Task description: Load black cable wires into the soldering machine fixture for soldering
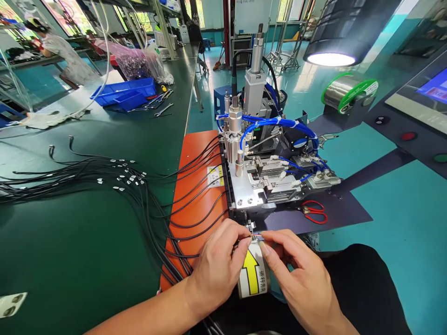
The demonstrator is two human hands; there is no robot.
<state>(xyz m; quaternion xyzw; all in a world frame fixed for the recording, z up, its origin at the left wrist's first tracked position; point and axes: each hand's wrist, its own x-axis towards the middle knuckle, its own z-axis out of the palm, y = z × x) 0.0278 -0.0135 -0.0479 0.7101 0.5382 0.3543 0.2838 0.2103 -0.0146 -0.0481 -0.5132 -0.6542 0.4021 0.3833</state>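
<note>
My left hand (218, 265) and my right hand (296, 274) meet at the front edge of a small metal machine (265, 177). Together their fingertips pinch a small metal cable connector (256, 237) just below the machine's front slot. The black cable runs off under my left hand. Beneath my fingers sits a white label with a yellow arrow (253, 274). Many black cables with metal ends (132, 186) lie spread to the left, across an orange mat (195, 186) and the green table.
Red-handled scissors (314, 211) lie right of the machine. A solder spool (349, 93) and a lit lamp (330, 58) are at the upper right. Blue bins (129, 93) and hand tools sit far back on the green bench (87, 260). Another person (63, 51) works at the far left.
</note>
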